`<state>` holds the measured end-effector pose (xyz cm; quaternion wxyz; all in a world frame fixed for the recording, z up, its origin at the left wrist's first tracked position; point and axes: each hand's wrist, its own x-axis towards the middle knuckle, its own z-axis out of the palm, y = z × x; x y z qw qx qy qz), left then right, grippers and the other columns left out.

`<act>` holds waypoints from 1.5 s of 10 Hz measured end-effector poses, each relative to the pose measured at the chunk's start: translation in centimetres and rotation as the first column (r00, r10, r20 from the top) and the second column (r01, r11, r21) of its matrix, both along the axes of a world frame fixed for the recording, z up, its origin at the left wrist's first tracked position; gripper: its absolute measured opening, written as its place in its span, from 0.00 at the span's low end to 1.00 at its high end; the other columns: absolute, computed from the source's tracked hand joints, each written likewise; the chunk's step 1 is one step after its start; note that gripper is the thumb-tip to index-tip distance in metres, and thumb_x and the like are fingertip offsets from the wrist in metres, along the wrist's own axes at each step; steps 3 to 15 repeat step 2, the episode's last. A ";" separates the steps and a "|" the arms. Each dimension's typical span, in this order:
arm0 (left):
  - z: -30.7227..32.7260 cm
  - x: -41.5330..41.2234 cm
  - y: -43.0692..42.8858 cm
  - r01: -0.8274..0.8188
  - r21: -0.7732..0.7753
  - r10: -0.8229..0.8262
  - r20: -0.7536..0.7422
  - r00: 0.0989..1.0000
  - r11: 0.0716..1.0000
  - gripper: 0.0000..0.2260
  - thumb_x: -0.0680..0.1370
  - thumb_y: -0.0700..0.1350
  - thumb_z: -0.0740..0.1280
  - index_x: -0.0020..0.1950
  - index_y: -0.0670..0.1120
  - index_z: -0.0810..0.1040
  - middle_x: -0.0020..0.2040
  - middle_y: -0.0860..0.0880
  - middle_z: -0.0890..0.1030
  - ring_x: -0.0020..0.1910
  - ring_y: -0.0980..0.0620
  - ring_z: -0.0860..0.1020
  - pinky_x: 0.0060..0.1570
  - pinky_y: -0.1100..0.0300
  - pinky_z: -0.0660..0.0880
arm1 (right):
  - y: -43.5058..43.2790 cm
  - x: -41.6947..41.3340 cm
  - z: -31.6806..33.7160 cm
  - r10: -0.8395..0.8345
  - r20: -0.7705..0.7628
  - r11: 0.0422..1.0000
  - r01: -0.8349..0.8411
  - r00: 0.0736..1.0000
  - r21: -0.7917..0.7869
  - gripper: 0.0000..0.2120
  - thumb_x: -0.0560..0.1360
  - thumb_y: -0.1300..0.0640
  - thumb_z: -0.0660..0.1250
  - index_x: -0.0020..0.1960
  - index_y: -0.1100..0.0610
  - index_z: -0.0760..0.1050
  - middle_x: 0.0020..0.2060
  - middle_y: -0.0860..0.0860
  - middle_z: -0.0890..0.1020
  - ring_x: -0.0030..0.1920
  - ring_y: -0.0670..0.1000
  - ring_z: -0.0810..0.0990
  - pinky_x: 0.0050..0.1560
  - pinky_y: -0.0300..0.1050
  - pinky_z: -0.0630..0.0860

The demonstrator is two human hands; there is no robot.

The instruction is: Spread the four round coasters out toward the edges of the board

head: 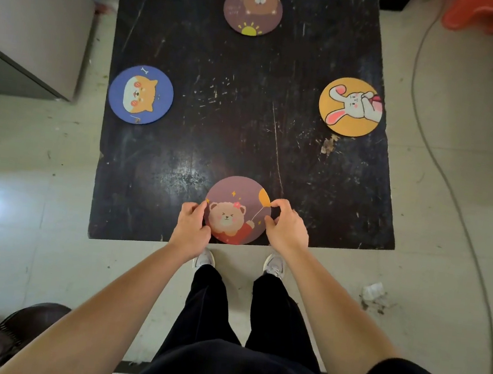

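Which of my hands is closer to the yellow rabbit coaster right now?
Right. The right hand grips the near bear coaster on its right side, below the rabbit coaster. The left hand holds that coaster's left side, farther away.

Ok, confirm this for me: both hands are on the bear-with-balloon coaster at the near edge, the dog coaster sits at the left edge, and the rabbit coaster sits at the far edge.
One detail is off. The rabbit coaster sits at the right edge of the board, not the far edge; the coaster at the far edge is the brown bear coaster. The head view shows this. The rest stands: the left hand and right hand grip the bear-with-balloon coaster, and the dog coaster is at the left edge.
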<state>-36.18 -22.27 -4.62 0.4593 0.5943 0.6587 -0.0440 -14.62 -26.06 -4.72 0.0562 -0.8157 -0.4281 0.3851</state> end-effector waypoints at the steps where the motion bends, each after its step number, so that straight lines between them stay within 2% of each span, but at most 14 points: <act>1: 1.1 -0.1 0.1 0.176 0.032 -0.173 -0.087 0.981 0.984 0.30 0.76 0.37 0.57 0.78 0.43 0.55 0.71 0.43 0.59 0.68 0.42 0.61 0.68 0.48 0.64 | 2.3 1.3 1.7 0.079 0.032 0.994 -0.076 0.996 -0.080 0.20 0.79 0.50 0.65 0.70 0.49 0.68 0.55 0.51 0.81 0.49 0.53 0.81 0.40 0.44 0.74; 2: 2.0 -0.1 -0.5 0.256 0.017 -0.252 -0.117 0.961 0.967 0.32 0.75 0.36 0.57 0.79 0.42 0.52 0.72 0.42 0.58 0.69 0.40 0.59 0.69 0.48 0.62 | 5.8 3.2 5.2 0.031 0.033 0.999 -0.033 0.999 0.039 0.21 0.80 0.49 0.64 0.72 0.50 0.68 0.62 0.52 0.80 0.59 0.55 0.80 0.52 0.49 0.75; 15: 2.0 -0.1 -0.5 0.256 0.017 -0.252 -0.117 0.961 0.967 0.32 0.75 0.36 0.57 0.79 0.42 0.52 0.72 0.42 0.58 0.69 0.40 0.59 0.69 0.48 0.62 | 5.8 3.2 5.2 0.031 0.033 0.999 -0.033 0.999 0.039 0.21 0.80 0.49 0.64 0.72 0.50 0.68 0.62 0.52 0.80 0.59 0.55 0.80 0.52 0.49 0.75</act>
